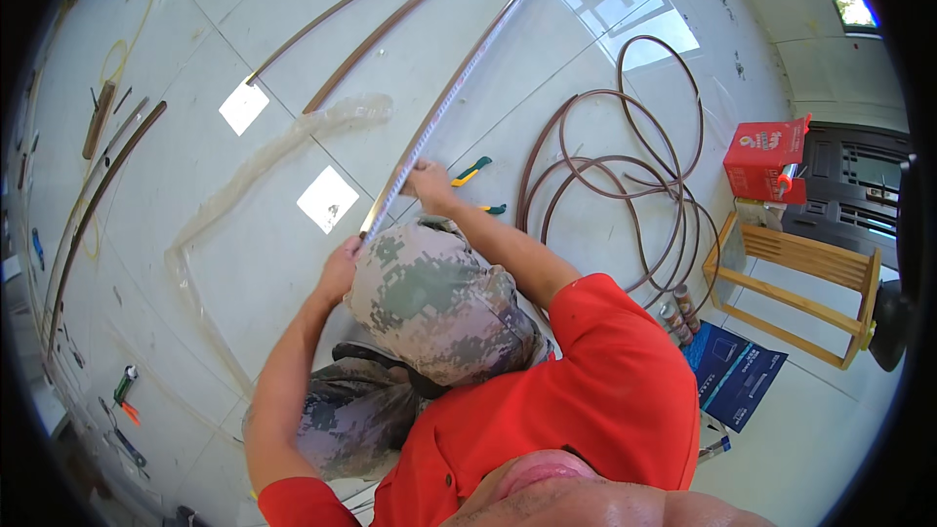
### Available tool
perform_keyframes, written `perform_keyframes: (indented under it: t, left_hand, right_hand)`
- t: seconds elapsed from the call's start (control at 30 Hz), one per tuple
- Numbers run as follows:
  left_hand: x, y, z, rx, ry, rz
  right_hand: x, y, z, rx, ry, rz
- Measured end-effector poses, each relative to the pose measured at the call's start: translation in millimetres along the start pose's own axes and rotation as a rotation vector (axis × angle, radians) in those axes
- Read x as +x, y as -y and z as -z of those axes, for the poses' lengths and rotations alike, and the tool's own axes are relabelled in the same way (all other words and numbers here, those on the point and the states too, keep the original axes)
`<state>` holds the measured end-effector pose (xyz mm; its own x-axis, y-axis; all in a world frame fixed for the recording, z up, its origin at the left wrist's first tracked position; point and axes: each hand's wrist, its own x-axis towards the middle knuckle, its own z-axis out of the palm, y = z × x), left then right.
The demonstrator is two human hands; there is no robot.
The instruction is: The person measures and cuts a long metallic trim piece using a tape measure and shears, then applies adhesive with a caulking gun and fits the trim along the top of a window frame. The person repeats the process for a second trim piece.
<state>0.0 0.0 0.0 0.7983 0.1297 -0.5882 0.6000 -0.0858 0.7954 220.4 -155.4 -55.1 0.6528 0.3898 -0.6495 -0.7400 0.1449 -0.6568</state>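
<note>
Hands on a long metal strip over a tiled floor

Left hand (340, 263) closes round the near end of the metal strip (459, 78) above the knee; right hand (427, 183) grips it just farther along; the strip's long axis runs from the hands up and right, away from the person; pliers (471, 171) and a coiled brown hose (625, 185) lie to the right.

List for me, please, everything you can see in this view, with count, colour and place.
Long strip: one, silvery, held across the knee.
Brown strips: two, on the floor at the top.
Coiled hose: one, brown, right of centre.
Pliers: one, green and yellow, by the right hand.
Box: one, red, far right.
Wooden frame: one, right.
Clear plastic sleeve: one, left of centre.
Left hand: grips the strip's near end.
Right hand: grips the strip further along.
</note>
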Motion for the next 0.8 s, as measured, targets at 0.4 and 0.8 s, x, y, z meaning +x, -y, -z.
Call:
perform_keyframes:
  t: [0.4,0.8]
  left_hand:
    - [-88,-13,139,0.403,-0.231,0.199]
    - [-150,23,185,0.174,0.042,0.497]
  right_hand:
    - [82,78,-34,-0.06,0.133,0.128]
    - [107,95,-30,-0.101,0.11,0.113]
